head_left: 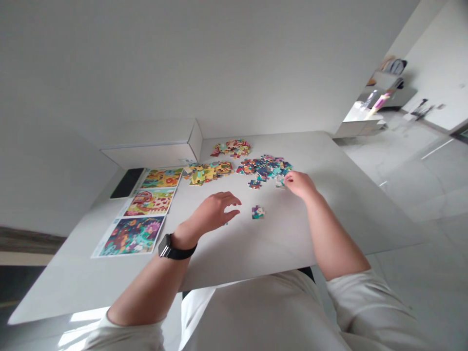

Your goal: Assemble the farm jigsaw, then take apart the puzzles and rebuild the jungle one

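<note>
Nearest the camera, the wearer's white shirt (270, 312) stands at the table's near edge, on the near side of the loose piece (257, 212). Left hand (219, 209), just left of the loose piece: thumb and fingers parted, gap facing it, nothing seen between them. Right hand (297, 184), beyond and right of the loose piece: thumb and forefinger close together at the margin of a pale piece (280, 183); whether they pinch it cannot be told. Black watch (178, 249) on the left wrist.

Tabletop (288, 239) extends from the loose piece toward the near edge and, past the right forearm, to the right edge. Beyond the loose piece, the far edge meets the wall (274, 63).

Loose piece lies flat, one tab pointing right; outline nearly square, long axis not determinable. Dark pile (263, 167) lies beyond it, with a blue piece (255, 184) in between. Yellow pile (210, 173) lies beyond and left of it; red pile (236, 147) farther beyond. Well left of it, three picture sheets (133, 236) form a row; a white box (153, 155) stands beyond these.
</note>
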Motion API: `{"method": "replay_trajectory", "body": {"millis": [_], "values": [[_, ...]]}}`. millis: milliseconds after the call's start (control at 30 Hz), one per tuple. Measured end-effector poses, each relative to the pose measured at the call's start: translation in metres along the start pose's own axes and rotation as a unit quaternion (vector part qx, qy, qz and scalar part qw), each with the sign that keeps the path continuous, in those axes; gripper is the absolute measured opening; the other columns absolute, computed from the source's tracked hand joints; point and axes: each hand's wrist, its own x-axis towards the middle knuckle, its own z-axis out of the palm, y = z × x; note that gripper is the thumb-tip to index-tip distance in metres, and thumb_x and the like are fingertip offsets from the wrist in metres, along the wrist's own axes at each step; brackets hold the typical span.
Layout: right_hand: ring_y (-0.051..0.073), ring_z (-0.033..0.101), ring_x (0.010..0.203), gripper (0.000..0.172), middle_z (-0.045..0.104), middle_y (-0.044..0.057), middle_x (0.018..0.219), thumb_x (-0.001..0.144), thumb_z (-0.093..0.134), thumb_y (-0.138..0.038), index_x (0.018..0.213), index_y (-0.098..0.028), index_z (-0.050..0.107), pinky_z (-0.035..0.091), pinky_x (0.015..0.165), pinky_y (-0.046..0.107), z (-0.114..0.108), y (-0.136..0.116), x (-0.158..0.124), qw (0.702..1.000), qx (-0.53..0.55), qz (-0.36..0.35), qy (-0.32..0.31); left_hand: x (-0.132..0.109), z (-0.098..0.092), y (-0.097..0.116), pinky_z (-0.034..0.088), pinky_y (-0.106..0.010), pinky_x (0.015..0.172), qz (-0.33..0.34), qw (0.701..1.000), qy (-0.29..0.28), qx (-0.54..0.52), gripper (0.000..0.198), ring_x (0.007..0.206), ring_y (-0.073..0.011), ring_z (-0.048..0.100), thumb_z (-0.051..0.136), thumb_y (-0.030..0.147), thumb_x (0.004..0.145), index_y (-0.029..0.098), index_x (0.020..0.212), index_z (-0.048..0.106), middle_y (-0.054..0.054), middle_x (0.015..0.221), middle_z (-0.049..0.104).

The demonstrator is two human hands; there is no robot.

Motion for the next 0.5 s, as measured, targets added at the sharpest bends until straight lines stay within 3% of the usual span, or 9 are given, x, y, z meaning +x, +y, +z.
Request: {"method": "replay_trajectory", "body": {"millis": [133,267,400,500], "values": [[0.019,0.074,0.090,0.017,0.084,0.006,0.110,0.096,0.071,-0.029,0.108,-0.026,0.081,0.050,0.074,0.026,-0.008,0.026,0.011,0.999,-0.020,0.037,0.013,0.018,0.012,0.023,0.056,-0.036,0.089,-0.042,0.997,-0.033,0.046,0.024,0.099,-0.0241,0.074,0.071,0.035,0.100,0.025,0.122,0.074,-0.006,0.109,0.077],[0.021,0.076,0.098,0.022,0.083,0.009,0.116,0.095,0.074,-0.033,0.114,-0.024,0.081,0.050,0.077,0.025,0.002,0.028,0.015,0.999,-0.044,0.026,-0.004,0.034,0.043,0.037,0.055,-0.040,0.094,-0.103,0.987,-0.055,0.109,0.031,0.110,-0.0289,0.072,0.073,0.037,0.099,0.022,0.127,0.072,-0.010,0.119,0.076],[0.022,0.075,0.104,0.028,0.080,0.012,0.121,0.090,0.081,-0.033,0.115,-0.022,0.080,0.051,0.084,0.027,0.013,0.024,0.016,0.997,-0.076,0.008,0.002,0.036,0.069,0.037,0.053,-0.044,0.101,-0.124,0.983,-0.041,0.128,0.040,0.119,-0.0320,0.068,0.074,0.045,0.099,0.022,0.132,0.071,-0.013,0.130,0.071],[0.023,0.074,0.101,0.026,0.079,0.011,0.119,0.085,0.084,-0.034,0.109,-0.023,0.080,0.051,0.085,0.028,0.015,0.025,0.016,0.997,-0.072,0.002,0.003,0.033,0.077,0.032,0.052,-0.045,0.103,-0.124,0.985,-0.038,0.111,0.039,0.120,-0.0317,0.066,0.074,0.047,0.099,0.024,0.130,0.073,-0.012,0.131,0.069]]}}
